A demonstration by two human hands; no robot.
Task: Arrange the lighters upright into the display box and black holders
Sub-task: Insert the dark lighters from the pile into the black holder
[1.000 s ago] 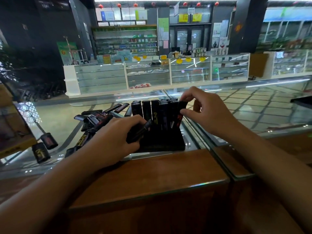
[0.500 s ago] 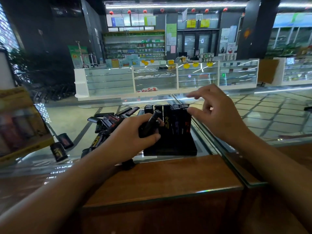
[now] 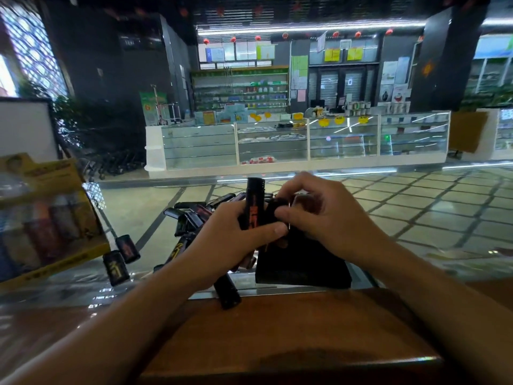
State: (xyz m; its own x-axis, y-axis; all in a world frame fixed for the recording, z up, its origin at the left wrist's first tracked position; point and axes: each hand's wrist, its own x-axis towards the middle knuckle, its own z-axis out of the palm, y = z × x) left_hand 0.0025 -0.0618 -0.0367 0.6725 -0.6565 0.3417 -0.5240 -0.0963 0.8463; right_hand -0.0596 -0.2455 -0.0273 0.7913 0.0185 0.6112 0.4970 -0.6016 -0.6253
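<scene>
1. The left hand (image 3: 222,240) gripped a black lighter (image 3: 253,204) with orange print, upright, above the black holder (image 3: 302,262) on the tabletop (image 3: 277,329).
2. The right hand (image 3: 327,218) pinched lighters in that holder.

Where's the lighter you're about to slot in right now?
In the head view it stands upright at centre frame: the black lighter is gripped in the left hand, just left of the black holder, with the right hand touching alongside.
</scene>
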